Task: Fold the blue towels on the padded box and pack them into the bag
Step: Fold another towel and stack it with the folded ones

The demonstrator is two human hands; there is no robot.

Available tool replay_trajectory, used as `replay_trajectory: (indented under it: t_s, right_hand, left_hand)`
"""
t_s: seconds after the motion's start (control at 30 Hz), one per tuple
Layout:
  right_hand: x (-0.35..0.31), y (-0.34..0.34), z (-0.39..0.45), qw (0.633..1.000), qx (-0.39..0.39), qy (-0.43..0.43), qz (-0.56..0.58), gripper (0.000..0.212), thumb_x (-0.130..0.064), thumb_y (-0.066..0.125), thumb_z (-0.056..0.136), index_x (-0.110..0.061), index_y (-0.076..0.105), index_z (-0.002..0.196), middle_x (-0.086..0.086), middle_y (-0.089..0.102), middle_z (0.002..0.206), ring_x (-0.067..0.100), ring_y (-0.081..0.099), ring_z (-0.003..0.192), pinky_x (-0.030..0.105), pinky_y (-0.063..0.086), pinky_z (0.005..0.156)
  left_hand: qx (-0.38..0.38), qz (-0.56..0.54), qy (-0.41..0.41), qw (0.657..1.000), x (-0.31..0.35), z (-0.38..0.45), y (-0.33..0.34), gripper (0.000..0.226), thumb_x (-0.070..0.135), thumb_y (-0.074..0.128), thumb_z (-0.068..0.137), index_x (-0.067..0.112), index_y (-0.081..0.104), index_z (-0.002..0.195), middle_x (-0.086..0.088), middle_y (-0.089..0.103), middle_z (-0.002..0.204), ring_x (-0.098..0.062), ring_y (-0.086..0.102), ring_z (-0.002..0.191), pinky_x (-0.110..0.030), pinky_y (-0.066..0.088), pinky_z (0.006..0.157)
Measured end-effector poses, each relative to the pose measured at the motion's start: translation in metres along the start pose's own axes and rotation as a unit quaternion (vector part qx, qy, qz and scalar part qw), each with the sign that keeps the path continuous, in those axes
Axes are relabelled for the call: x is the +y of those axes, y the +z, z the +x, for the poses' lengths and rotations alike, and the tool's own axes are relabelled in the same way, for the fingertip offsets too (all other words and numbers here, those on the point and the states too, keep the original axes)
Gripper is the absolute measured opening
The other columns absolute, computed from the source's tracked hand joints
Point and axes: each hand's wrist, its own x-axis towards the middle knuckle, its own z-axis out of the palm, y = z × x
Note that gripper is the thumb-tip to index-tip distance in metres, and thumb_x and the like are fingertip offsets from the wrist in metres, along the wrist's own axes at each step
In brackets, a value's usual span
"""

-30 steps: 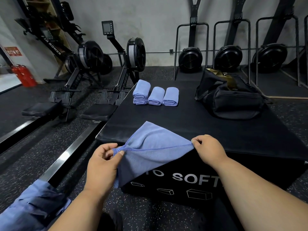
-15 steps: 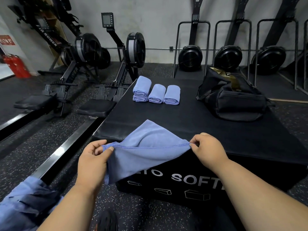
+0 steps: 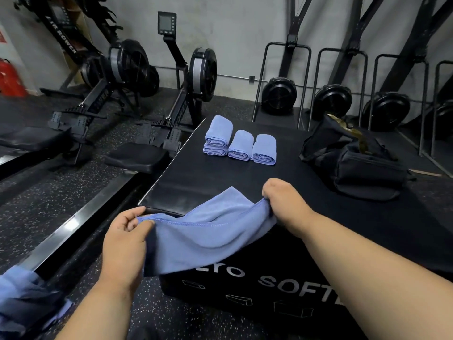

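At the near edge of the padded box (image 3: 245, 182): an unfolded blue towel (image 3: 208, 234), stretched between two hands, sagging over the box's front. Farther back on top, folded blue towels (image 3: 241, 146), side by side, leftmost stacked double. To their right, a black bag (image 3: 362, 165), gaping, contents not discernible. Left hand (image 3: 125, 244) pinching one corner, thumb on top; right hand (image 3: 284, 202) curled around the opposite corner, knuckles up. Rowing machines (image 3: 137, 77) beyond.

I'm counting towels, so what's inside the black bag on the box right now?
The black bag gapes at the top, showing only a strip of olive-gold material. No blue towel shows inside; its walls hide the rest. Folded towels lie left of it.
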Motion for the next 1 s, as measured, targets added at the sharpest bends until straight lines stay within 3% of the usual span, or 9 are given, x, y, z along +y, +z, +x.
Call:
replay_trajectory:
  t_s: [0.13, 0.2, 0.3, 0.37, 0.47, 0.53, 0.67, 0.87, 1.0]
  right_hand:
    - [-0.002, 0.037, 0.049, 0.986, -0.097, 0.006, -0.138, 0.023, -0.020, 0.051, 0.102, -0.025, 0.071, 0.113, -0.011, 0.070, 0.112, 0.013, 0.064, 0.098, 0.024, 0.046, 0.081]
    - [-0.007, 0.050, 0.066, 0.962, -0.164, -0.018, -0.218, 0.042, -0.020, 0.049, 0.103, -0.033, 0.061, 0.141, -0.011, 0.063, 0.136, 0.010, 0.062, 0.096, 0.020, 0.045, 0.079]
    - [-0.018, 0.061, 0.084, 0.925, -0.214, -0.029, -0.311, 0.055, -0.017, 0.048, 0.100, -0.039, 0.054, 0.149, -0.009, 0.058, 0.144, 0.014, 0.062, 0.111, 0.021, 0.046, 0.081]
    - [-0.022, 0.063, 0.090, 0.897, -0.236, -0.032, -0.373, 0.044, -0.019, 0.055, 0.095, -0.036, 0.065, 0.135, -0.012, 0.065, 0.130, 0.017, 0.063, 0.113, 0.027, 0.049, 0.087]
    - [-0.020, 0.059, 0.093, 0.871, -0.225, -0.060, -0.432, 0.014, -0.020, 0.068, 0.083, -0.026, 0.068, 0.096, -0.007, 0.068, 0.096, 0.020, 0.063, 0.091, 0.030, 0.048, 0.070]
    - [-0.015, 0.051, 0.090, 0.864, -0.203, -0.089, -0.452, 0.009, -0.020, 0.069, 0.080, -0.021, 0.063, 0.087, -0.006, 0.066, 0.087, 0.022, 0.061, 0.087, 0.032, 0.046, 0.067]
    - [0.008, 0.028, 0.075, 0.859, -0.187, -0.107, -0.464, 0.014, -0.024, 0.067, 0.078, -0.023, 0.056, 0.086, -0.007, 0.064, 0.081, 0.021, 0.058, 0.082, 0.033, 0.042, 0.064]
    - [0.020, 0.009, 0.058, 0.854, -0.265, -0.106, -0.436, 0.041, -0.018, 0.060, 0.083, -0.038, 0.063, 0.119, -0.011, 0.066, 0.076, 0.005, 0.057, 0.071, 0.022, 0.041, 0.064]
    - [0.017, 0.012, 0.060, 0.841, -0.265, -0.123, -0.455, 0.039, -0.019, 0.061, 0.084, -0.037, 0.061, 0.118, -0.013, 0.059, 0.077, 0.016, 0.054, 0.080, 0.029, 0.038, 0.069]
  left_hand:
    - [-0.007, 0.007, -0.002, 1.000, -0.001, 0.014, -0.001, 0.030, 0.007, 0.069, 0.086, 0.025, 0.071, 0.109, 0.007, 0.065, 0.073, -0.006, 0.055, 0.067, -0.032, 0.046, 0.079]
    - [-0.015, 0.008, -0.002, 1.000, -0.002, 0.020, -0.001, 0.032, 0.016, 0.068, 0.078, 0.030, 0.072, 0.106, 0.001, 0.075, 0.084, -0.011, 0.062, 0.075, -0.036, 0.049, 0.085]
    - [-0.021, 0.009, 0.007, 1.000, -0.005, 0.028, -0.001, 0.031, 0.018, 0.067, 0.077, 0.032, 0.072, 0.104, -0.001, 0.077, 0.088, -0.010, 0.065, 0.078, -0.034, 0.050, 0.087]
    - [-0.021, 0.013, 0.014, 1.000, -0.007, 0.032, -0.001, 0.029, 0.011, 0.070, 0.083, 0.030, 0.072, 0.106, 0.000, 0.077, 0.089, -0.009, 0.065, 0.078, -0.033, 0.050, 0.087]
    - [-0.016, 0.011, 0.017, 1.000, -0.007, 0.037, 0.001, 0.030, 0.001, 0.067, 0.090, 0.025, 0.071, 0.108, 0.003, 0.074, 0.085, -0.007, 0.063, 0.075, -0.030, 0.049, 0.083]
    - [-0.012, 0.010, 0.017, 1.000, -0.006, 0.040, 0.003, 0.031, -0.001, 0.066, 0.091, 0.024, 0.071, 0.108, 0.005, 0.070, 0.082, -0.007, 0.060, 0.072, -0.029, 0.048, 0.079]
    - [-0.008, 0.014, 0.014, 1.000, -0.007, 0.042, 0.005, 0.032, -0.001, 0.064, 0.090, 0.026, 0.071, 0.106, 0.008, 0.068, 0.079, -0.006, 0.056, 0.069, -0.029, 0.046, 0.076]
    - [-0.026, 0.028, 0.010, 0.999, -0.007, 0.040, 0.018, 0.031, 0.002, 0.064, 0.090, 0.029, 0.071, 0.105, 0.008, 0.063, 0.077, -0.008, 0.051, 0.067, -0.029, 0.043, 0.073]
    - [-0.028, 0.034, 0.012, 0.999, -0.003, 0.038, 0.025, 0.030, 0.001, 0.062, 0.091, 0.026, 0.071, 0.105, 0.005, 0.063, 0.079, -0.007, 0.052, 0.068, -0.028, 0.044, 0.074]
